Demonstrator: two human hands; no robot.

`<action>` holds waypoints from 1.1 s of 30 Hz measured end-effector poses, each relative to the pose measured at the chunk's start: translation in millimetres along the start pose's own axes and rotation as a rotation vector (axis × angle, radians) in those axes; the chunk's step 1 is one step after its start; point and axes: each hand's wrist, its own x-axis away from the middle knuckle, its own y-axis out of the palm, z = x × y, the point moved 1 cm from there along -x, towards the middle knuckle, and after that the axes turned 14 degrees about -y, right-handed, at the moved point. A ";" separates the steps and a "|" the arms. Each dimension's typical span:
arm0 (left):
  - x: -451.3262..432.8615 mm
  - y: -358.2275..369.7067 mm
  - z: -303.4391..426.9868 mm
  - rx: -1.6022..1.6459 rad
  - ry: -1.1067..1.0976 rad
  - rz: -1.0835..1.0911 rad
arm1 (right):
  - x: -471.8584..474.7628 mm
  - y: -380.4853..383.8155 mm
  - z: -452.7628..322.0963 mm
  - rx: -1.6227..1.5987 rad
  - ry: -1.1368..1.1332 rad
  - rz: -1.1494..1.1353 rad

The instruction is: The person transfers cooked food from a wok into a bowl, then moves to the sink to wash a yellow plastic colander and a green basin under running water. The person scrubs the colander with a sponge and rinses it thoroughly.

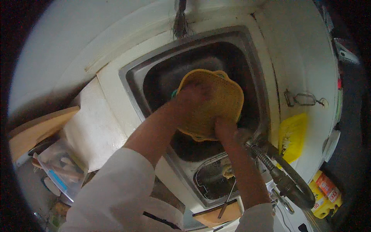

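Note:
A yellow woven-looking basket [220, 101] with small handle loops is over the larger bowl of a stainless steel sink [255, 63]. My left hand [198, 92] reaches into it against the inner wall; blur and dim light hide the fingers, so I cannot tell if they hold anything. At the basket's near rim my right hand [224, 126] grips the side, its fingers mostly out of sight. Bits of something green [174, 93] show behind the basket's left edge and through the far handle.
A dark pull-out faucet [285, 179] arches beside my right forearm. The smaller sink bowl [211, 185] holds a wire rack. To the right hang a yellow holder [292, 137] and a metal hook [304, 99]. A clear plastic box [63, 165] and wooden board [43, 124] are left.

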 end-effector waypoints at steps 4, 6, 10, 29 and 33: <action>-20.4 -2.1 -13.6 0.459 -0.129 0.126 | -12.2 72.6 -0.8 0.080 -0.111 0.431; -9.6 -20.8 -0.5 0.448 -0.218 0.138 | -25.5 81.4 -30.6 0.006 0.056 0.650; 31.3 5.9 4.0 -0.075 -0.163 0.305 | -38.5 47.5 -90.6 -0.185 0.074 0.289; 16.5 27.9 -14.7 0.221 -0.235 0.235 | -32.7 20.0 -77.0 -0.147 0.068 0.399; 12.3 25.8 -10.5 0.236 -0.219 0.142 | -41.2 31.2 -70.9 -0.360 0.199 0.170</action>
